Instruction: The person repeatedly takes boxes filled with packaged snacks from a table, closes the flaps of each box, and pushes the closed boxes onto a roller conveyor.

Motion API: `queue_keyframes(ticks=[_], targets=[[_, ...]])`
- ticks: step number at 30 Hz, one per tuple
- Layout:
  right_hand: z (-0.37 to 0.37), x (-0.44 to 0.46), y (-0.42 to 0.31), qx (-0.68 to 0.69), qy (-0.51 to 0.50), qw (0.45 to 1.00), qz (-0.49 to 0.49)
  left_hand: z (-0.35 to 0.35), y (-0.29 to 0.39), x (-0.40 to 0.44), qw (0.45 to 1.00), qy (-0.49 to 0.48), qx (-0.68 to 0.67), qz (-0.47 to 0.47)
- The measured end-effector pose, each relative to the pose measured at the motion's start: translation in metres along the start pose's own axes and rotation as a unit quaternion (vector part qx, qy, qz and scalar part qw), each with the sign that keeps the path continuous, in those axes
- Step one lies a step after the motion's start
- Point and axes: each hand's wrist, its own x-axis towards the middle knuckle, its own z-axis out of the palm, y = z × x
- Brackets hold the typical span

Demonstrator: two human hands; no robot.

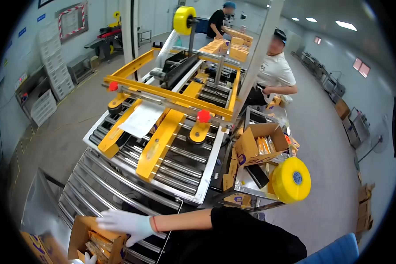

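My right hand [126,224], in a white glove, reaches across the rollers to an open cardboard box [78,237] at the lower left. Its fingers are stretched out over the box's far edge, with the thumb down by the right side. Packets in orange and clear wrapping [100,244] lie inside the box. Only some gloved fingertips of my left hand [90,258] show at the box's near side, at the bottom of the view; what they touch is hard to make out.
A roller conveyor [114,185] leads to a taping machine with yellow rails [160,145]. Right of it, a metal cart holds an open box of packets [251,147] and a yellow tape roll [291,180]. One person [277,70] stands beyond the cart, another [216,22] farther back.
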Motion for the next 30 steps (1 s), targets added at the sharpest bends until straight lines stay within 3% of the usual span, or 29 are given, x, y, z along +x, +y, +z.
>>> queue_keyframes(ticks=[2,5,8,9,11,12,13,14,19,21,22,23,26,30], targets=[[0.005,0.01,-0.005,-0.013,-0.004,0.999,-0.038,-0.005,-0.004,-0.008,0.999,0.021,0.041,-0.029],[0.021,0.015,0.014,0.053,-0.135,0.984,-0.109,-0.01,-0.008,-0.025,0.991,0.056,0.095,-0.082],[0.016,0.038,-0.001,0.215,-0.147,0.94,0.218,-0.019,-0.007,-0.037,0.978,0.066,0.137,-0.143],[0.011,0.042,-0.006,0.23,-0.109,0.947,0.197,-0.02,-0.004,-0.038,0.974,0.067,0.144,-0.16],[0.022,0.05,0.003,0.05,-0.063,0.985,0.151,-0.015,0.003,-0.032,0.972,0.067,0.169,-0.146],[0.02,0.052,0.003,0.048,-0.06,0.985,0.153,-0.009,0.028,-0.024,0.954,0.154,0.255,-0.041],[0.015,0.056,0.003,-0.116,0.031,0.992,0.03,-0.002,0.04,-0.022,0.911,0.236,0.333,0.064],[0.014,0.058,0.003,-0.275,0.117,0.95,-0.094,0.007,0.023,-0.019,0.912,0.232,0.33,0.066],[0.023,0.072,-0.017,-0.318,-0.007,0.948,0.027,0.023,-0.112,-0.003,0.974,0.129,0.184,-0.025],[0.042,0.069,-0.014,-0.247,-0.222,0.94,0.083,0.034,-0.133,-0.002,0.98,0.112,0.162,-0.036],[0.052,0.063,-0.014,-0.233,-0.141,0.957,0.098,0.039,-0.14,-0.001,0.982,0.107,0.154,-0.039],[0.06,0.064,-0.012,-0.234,-0.141,0.957,0.1,0.042,-0.143,-0.001,0.983,0.104,0.149,-0.038],[0.08,0.071,-0.007,-0.332,0.0,0.934,0.132,0.05,-0.149,0.005,0.987,0.089,0.132,-0.036],[0.077,0.072,-0.007,-0.27,-0.089,0.94,0.188,0.051,-0.155,0.003,0.988,0.086,0.12,-0.04]])
